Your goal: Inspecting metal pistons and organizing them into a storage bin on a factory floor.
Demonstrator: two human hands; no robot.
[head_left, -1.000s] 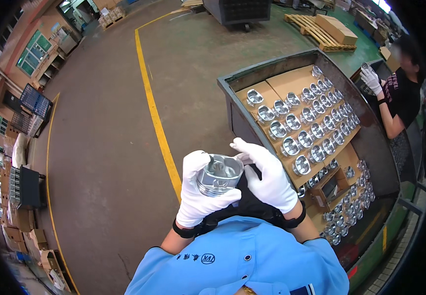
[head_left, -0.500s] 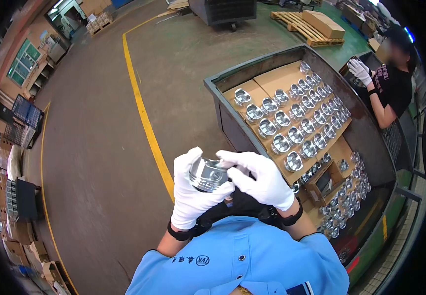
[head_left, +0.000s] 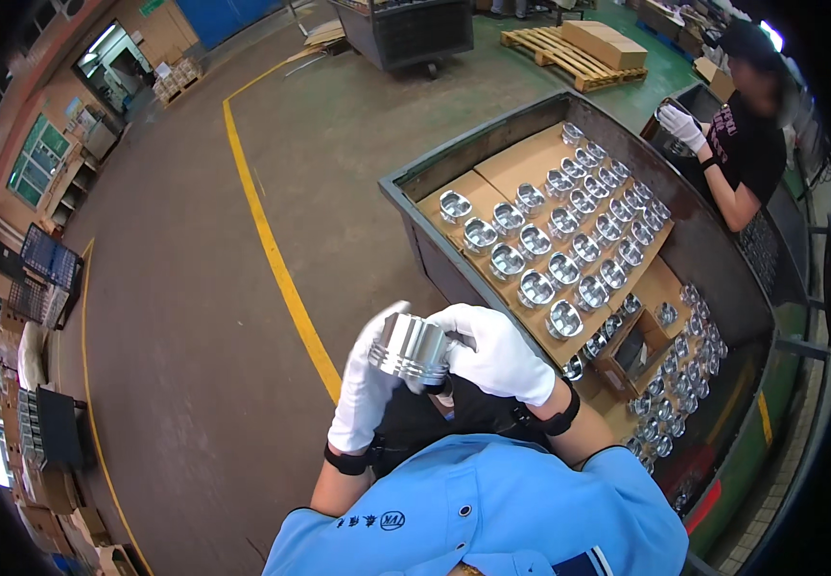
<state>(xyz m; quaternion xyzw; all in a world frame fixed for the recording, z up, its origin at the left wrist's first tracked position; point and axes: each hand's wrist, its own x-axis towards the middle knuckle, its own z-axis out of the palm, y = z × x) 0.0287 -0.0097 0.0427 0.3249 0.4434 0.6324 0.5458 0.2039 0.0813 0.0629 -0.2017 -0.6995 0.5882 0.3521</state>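
A shiny metal piston (head_left: pixel 410 348) is held up in front of my body, its ring grooves toward me and its smooth skirt on the far side. My left hand (head_left: pixel 362 389), in a white glove, wraps round the piston's left side; some of its fingers are hidden behind the metal. From the right, my gloved right hand (head_left: pixel 504 357) grips the piston's other side with bent fingers. Just beyond my right hand, rows of similar pistons (head_left: pixel 535 288) stand on a cardboard sheet (head_left: pixel 481 195) inside a dark metal bin (head_left: pixel 406 206).
Lower in the bin are more pistons (head_left: pixel 660 413) and a small cardboard box (head_left: pixel 617 370). A co-worker (head_left: pixel 747 134) in white gloves stands past the bin at right. A wooden pallet (head_left: pixel 531 50) and a wheeled cart (head_left: pixel 401 34) are farther off. A yellow line (head_left: pixel 276 259) crosses the floor.
The piston has been turned between my hands: its pin-hole side faced me before, and now the smooth skirt shows. My right fingers have closed in on its side. The view has shifted slightly.
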